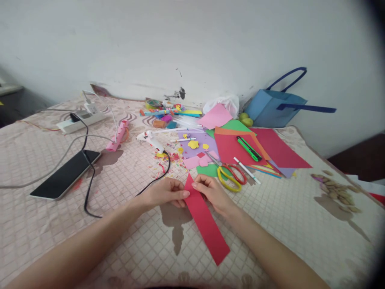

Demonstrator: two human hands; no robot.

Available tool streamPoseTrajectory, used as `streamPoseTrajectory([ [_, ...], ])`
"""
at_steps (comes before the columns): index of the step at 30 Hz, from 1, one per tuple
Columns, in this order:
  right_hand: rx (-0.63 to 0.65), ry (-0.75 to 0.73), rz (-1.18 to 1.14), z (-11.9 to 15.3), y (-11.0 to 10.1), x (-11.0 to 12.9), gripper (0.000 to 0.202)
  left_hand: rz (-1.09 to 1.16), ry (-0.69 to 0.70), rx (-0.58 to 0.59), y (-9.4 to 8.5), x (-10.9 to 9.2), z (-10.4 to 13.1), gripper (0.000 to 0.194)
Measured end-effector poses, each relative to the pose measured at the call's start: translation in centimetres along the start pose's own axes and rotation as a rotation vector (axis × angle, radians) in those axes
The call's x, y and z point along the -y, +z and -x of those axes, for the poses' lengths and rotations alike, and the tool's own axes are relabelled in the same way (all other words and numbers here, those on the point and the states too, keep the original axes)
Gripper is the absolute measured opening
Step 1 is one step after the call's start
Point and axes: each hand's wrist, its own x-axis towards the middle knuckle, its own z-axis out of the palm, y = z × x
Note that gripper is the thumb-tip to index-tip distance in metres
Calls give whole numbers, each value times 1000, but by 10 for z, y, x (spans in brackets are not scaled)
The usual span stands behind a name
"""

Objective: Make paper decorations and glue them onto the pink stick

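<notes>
You pinch the red strip (207, 224) near its pointed far end with your left hand (168, 192) and right hand (215, 194), its square end slanting toward you. Scissors (223, 165) lie just beyond your right hand; open worktop (285, 216) stretches rightward to the tan pile (338, 190) near its edge.

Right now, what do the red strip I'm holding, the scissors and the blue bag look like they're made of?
Red strip: probably matte paper or thin card, given its even colour and crisp straight edges.
Scissors: greyish blades, likely metal; smooth, brightly coloured yellow and red handles, likely plastic.
Blue bag: perhaps stiff fabric, given its dull finish and strap-like handles; the weave is too small to tell.
</notes>
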Motion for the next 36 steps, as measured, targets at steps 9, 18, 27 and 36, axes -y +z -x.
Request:
streamPoseTrajectory([
  [9,66,-20,-5,3,4,-4,25,137,105,-103,3,1,-1,32],
  [18,117,33,-10,3,4,-10,24,237,141,-266,3,3,-5,34],
  [27,139,49,7,3,7,-13,24,152,147,-293,6,5,-6,37],
  [36,13,57,-53,1,6,-17,28,90,136,-184,6,9,-6,44],
])
